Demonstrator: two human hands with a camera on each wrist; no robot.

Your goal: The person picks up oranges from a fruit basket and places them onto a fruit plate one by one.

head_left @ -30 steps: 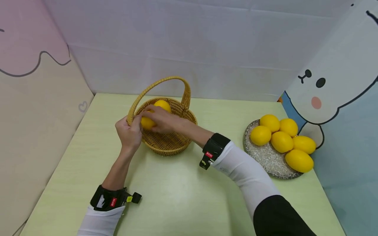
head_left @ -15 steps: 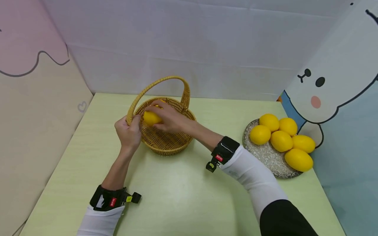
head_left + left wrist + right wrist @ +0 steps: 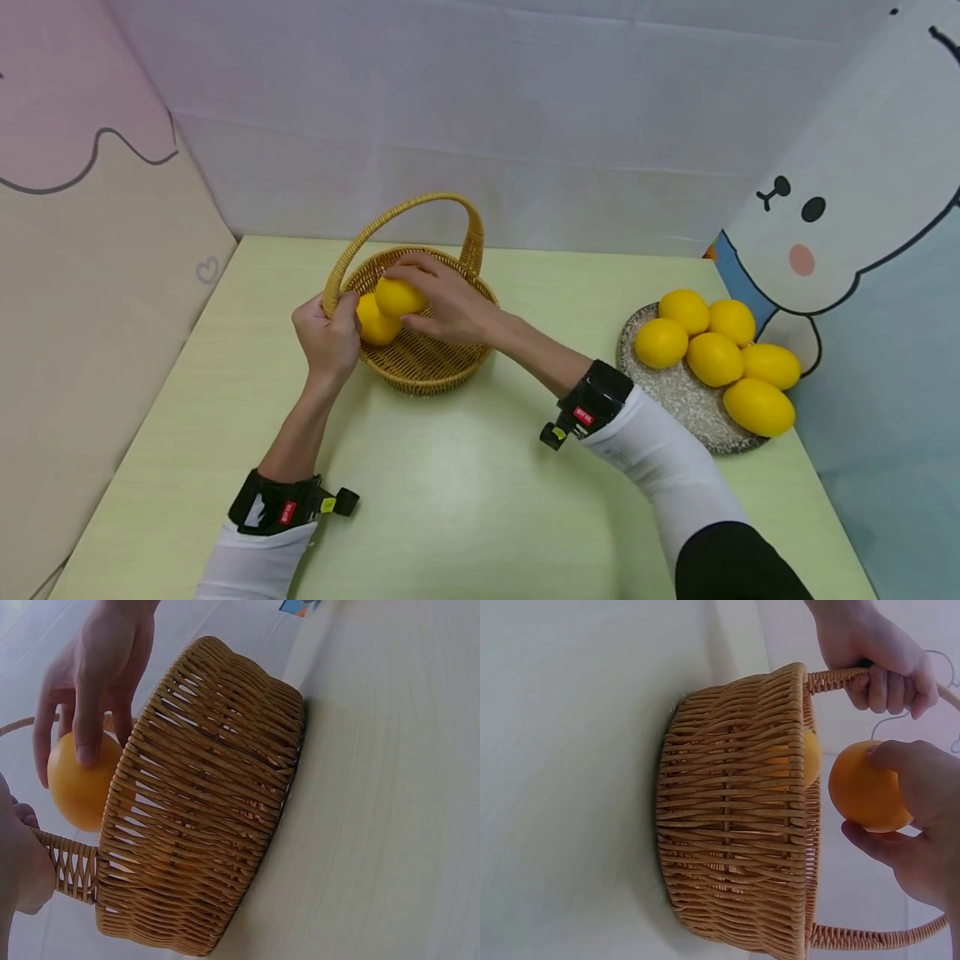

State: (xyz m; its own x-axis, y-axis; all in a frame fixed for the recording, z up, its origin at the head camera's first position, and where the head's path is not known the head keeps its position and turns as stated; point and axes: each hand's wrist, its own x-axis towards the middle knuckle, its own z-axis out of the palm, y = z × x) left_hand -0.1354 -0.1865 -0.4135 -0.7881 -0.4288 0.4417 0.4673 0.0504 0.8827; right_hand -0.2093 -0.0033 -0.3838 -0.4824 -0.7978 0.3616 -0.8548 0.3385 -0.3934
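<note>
My left hand (image 3: 326,337) grips the handle (image 3: 408,204) of a round wicker basket (image 3: 423,379) at its left end. Above the basket, my right hand (image 3: 453,307) holds a yellow lemon (image 3: 397,297) between thumb and fingers. In the right wrist view this held lemon (image 3: 866,787) hangs just outside the rim plane, apart from the weave. A second lemon (image 3: 377,323) lies inside the basket near the left hand. It shows partly past the rim as a lemon (image 3: 811,757) in the right wrist view. The right hand hides part of the basket's interior.
A speckled grey stone-like plate (image 3: 675,400) with several lemons (image 3: 716,360) stands at the table's right side. The basket rests on a pale green table (image 3: 450,500) near the back wall. Printed cloth walls (image 3: 525,167) close off the back and sides.
My right hand has moved to the right with a lemon in its grasp. A second lemon shows beside the left hand; earlier one showed at the basket's back. The left hand stays put.
</note>
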